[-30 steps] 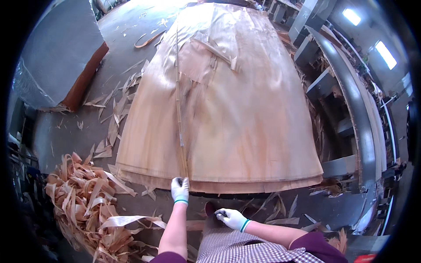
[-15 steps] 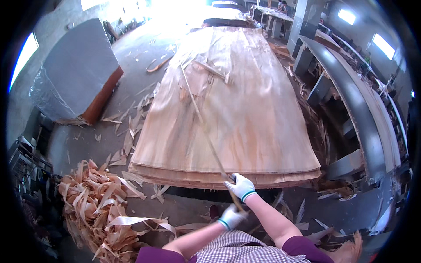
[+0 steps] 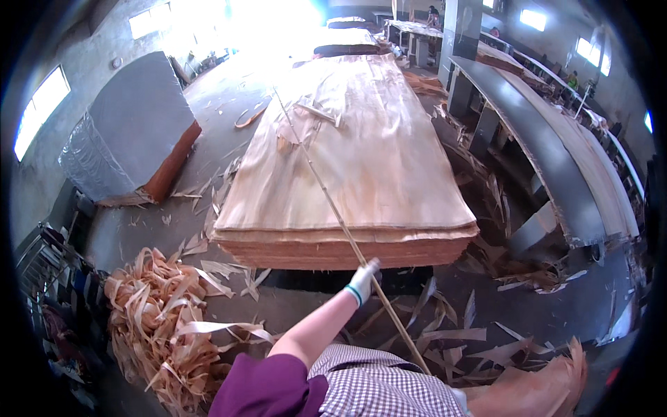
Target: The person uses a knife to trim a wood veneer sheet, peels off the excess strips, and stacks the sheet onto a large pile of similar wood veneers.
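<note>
While your left hand [image 3: 363, 281] pinches that long strip [image 3: 326, 201], pull steadily toward 6 o'clock, keeping it low over the veneer stack [image 3: 361, 160].

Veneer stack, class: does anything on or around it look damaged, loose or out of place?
Yes. The top sheet of the veneer stack is torn near its far left, with a loose flap lifted. Curled veneer scraps litter the floor left of the stack. The left hand grips a thin strip.

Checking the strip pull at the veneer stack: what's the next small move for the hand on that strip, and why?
Probably keep drawing the thin strip back off the veneer stack: the left hand grips it near the stack's front edge, while most of its length lies across the top sheet. The right hand is out of view.
</note>
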Demonstrator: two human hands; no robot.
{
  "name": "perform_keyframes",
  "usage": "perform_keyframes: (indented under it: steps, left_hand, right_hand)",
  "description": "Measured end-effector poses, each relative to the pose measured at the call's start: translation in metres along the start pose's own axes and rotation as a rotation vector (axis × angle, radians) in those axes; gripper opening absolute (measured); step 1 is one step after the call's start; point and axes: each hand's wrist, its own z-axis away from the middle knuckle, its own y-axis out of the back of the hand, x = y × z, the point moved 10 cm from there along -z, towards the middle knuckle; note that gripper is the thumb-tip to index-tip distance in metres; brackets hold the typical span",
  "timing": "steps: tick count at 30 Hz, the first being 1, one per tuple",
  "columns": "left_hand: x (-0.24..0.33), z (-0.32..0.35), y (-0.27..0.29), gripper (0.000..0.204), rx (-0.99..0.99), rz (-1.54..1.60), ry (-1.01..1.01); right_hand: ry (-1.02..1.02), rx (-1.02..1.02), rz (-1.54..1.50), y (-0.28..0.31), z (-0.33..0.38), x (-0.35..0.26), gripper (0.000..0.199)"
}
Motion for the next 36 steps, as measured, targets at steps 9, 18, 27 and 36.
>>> perform_keyframes:
  steps: [9,18,27,36]
  left_hand:
    - [-0.197,0.161,-0.068,0.032,-0.507,-0.485,0.191]
    - [-0.164,0.171,-0.048,0.029,-0.685,-1.039,0.162]
    - [-0.115,0.136,0.034,0.024,-0.423,-0.770,0.117]
    - [-0.106,0.116,0.074,0.022,-0.322,-0.476,0.243]
  right_hand:
    - [0.159,0.188,0.163,0.066,0.020,-0.059,0.027]
    - [-0.066,-0.036,0.099,0.041,0.080,-0.014,0.021]
    - [-0.344,-0.185,-0.115,0.010,0.109,0.011,0.019]
    - [-0.395,0.022,-0.675,0.015,-0.009,-0.062,0.014]
